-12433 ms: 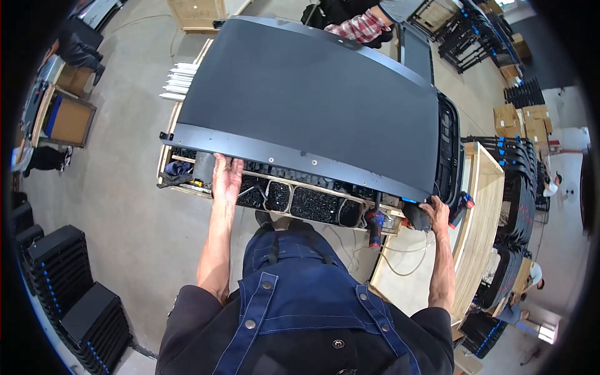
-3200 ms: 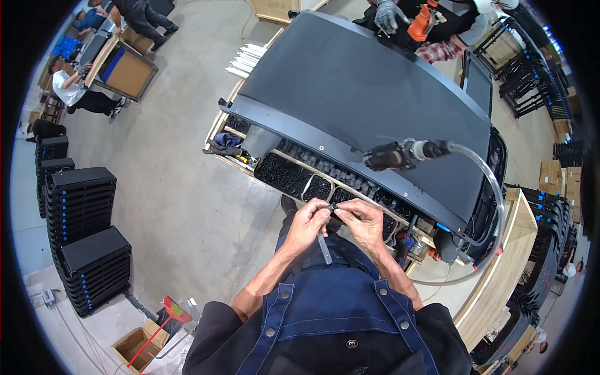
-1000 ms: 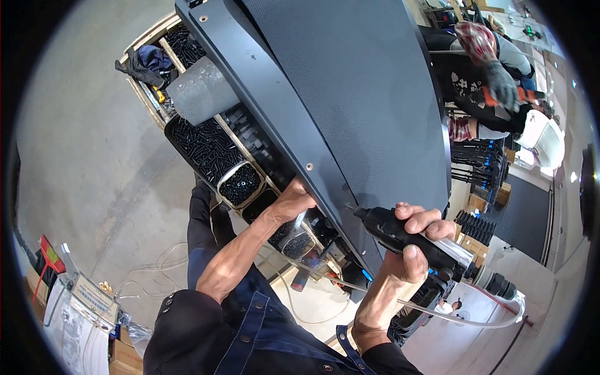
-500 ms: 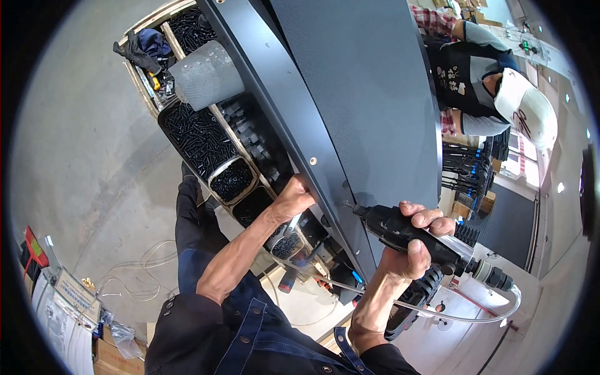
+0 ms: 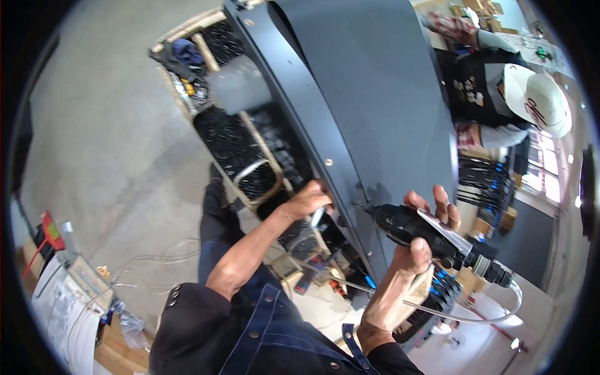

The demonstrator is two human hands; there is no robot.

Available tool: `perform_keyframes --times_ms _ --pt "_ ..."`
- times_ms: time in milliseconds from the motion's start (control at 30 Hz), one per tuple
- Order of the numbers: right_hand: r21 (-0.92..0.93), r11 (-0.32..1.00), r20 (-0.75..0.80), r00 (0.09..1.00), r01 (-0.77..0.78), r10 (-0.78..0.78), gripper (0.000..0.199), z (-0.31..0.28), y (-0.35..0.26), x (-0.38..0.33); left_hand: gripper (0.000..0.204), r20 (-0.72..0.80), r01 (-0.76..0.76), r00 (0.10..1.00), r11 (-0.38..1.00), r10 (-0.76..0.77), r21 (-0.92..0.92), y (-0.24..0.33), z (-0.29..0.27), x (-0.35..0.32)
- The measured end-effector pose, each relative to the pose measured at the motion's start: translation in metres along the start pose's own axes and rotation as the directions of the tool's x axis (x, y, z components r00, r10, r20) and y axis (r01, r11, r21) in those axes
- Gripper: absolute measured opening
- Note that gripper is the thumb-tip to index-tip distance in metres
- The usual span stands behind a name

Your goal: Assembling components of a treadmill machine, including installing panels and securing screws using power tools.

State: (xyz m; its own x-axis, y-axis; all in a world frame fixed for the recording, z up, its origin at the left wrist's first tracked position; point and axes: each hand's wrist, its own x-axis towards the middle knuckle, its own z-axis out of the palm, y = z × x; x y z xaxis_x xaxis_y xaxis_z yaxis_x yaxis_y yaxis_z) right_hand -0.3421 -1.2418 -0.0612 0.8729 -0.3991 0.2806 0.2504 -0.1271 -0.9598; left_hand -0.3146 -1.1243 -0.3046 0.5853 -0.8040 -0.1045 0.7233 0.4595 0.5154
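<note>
- The right hand point(image 5: 417, 247) was closed around a black pneumatic driver point(image 5: 431, 236), thumb and palm wrapped on the body with 2 or 3 fingers half lifted over its top; the tool's tip met the edge rail point(image 5: 300, 106) of the big dark panel point(image 5: 381, 100) at a fastener point
- The left hand point(image 5: 310, 201) was curled under that rail just left of the tip, fingers hooked behind the panel's edge (whether it pinched a nut or bracket there could not be told)
- With the fingers loose on the driver, the bit could have slipped off the screw head and skated across the panel's mesh face, scratching it
- The left hand sat so near the tip, on the hidden side of the rail, that a slipped bit or a screw coming through could have caught a finger
- The clear air hose point(image 5: 462, 315) looped below the panel from the tool's rear; a snag on the crate point(image 5: 240, 156) under the panel could have jerked the driver off line
- The panel lay tilted over the wooden crate of black parts; a hard push on its edge might have shifted it
- A co-worker in a white cap point(image 5: 537, 100) stood at the panel's far side, and any nudge from there could have moved the hole away from the bit
</note>
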Motion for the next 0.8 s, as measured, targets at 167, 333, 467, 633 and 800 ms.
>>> perform_keyframes --times_ms 167,333,467,633,800 --pt "-0.073 0.996 -0.309 0.951 -0.042 0.017 0.059 0.028 0.001 0.007 0.023 -0.306 0.129 0.951 0.956 -0.044 0.264 0.01 0.014 -0.02" --pt "-0.23 0.972 -0.213 0.973 0.041 -0.092 0.046 0.052 -0.003 0.009 0.024 -0.43 0.304 0.863 0.406 0.264 0.862 0.045 -0.027 -0.043" --pt "-0.177 0.977 -0.536 0.844 -0.12 0.006 0.048 0.053 -0.003 0.013 0.027 -0.29 0.273 0.886 0.099 0.362 0.957 0.089 -0.096 -0.06" --pt "-0.19 0.981 -0.268 0.963 -0.031 -0.021 0.043 0.069 -0.01 0.031 0.027 -0.216 0.271 0.918 -0.13 0.332 0.954 0.132 -0.131 -0.049" --pt "-0.09 0.994 -0.729 0.675 0.068 -0.112 0.051 0.029 -0.072 0.022 0.042 -0.208 0.379 0.925 0.792 -0.317 0.479 0.119 -0.049 -0.019"
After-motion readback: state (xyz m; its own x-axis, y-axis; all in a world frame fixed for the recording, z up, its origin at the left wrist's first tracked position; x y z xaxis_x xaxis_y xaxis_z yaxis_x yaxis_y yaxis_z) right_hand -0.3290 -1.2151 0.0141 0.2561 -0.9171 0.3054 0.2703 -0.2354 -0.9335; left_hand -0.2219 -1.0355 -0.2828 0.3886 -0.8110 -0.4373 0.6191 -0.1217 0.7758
